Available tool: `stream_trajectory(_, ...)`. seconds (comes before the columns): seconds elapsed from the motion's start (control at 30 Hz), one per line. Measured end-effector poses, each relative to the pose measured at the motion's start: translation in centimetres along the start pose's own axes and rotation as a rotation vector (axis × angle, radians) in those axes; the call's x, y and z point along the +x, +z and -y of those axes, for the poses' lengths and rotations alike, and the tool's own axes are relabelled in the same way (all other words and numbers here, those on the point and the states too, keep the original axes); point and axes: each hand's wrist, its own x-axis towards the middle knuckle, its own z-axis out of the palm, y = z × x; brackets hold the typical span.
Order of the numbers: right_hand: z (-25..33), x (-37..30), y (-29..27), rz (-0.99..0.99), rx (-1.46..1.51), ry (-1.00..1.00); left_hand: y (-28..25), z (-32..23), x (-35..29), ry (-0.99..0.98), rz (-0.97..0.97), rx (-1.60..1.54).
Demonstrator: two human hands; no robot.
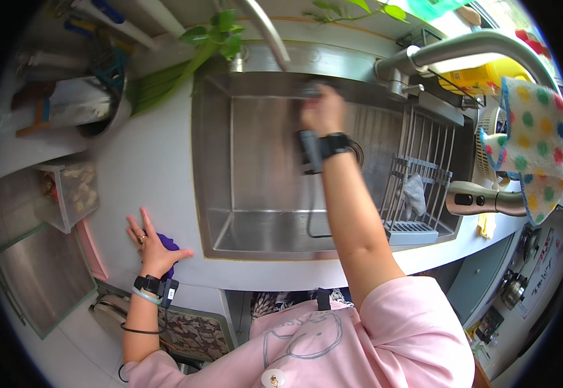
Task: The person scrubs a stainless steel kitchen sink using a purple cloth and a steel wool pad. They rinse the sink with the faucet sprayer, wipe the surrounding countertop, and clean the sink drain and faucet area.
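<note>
My right hand (323, 108) is over the far wall of the steel sink (262, 229), closed round a small dark thing at its fingertips. Motion smears that thing, so its kind does not show. On the white counter left of the sink, my left hand (154, 251) lies with its fingers spread, partly over a bunched purple cloth (168, 243). The palm hides some of the cloth. Under my right wrist, the sink's drain (356, 154) shows in part.
A drying rack (417, 161) with a grey plastic bag (414, 194) spans the sink's right side. The tap (475, 48) arches at the back right, near a dotted towel (530, 142). Leafy green stalks (165, 87) and a clear food box (74, 187) are at the left.
</note>
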Motion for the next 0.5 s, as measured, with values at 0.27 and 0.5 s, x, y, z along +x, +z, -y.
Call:
stream_trajectory(0.27,4.7,2.9,-4.1,0.033,0.087,-0.093,0.0,0.1,0.1,0.042,-0.025,-0.008)
stream_trajectory(0.5,-2.5,2.7,-0.9,-0.04,0.017,0.121,0.3,0.3,0.1,0.044,-0.039,0.0)
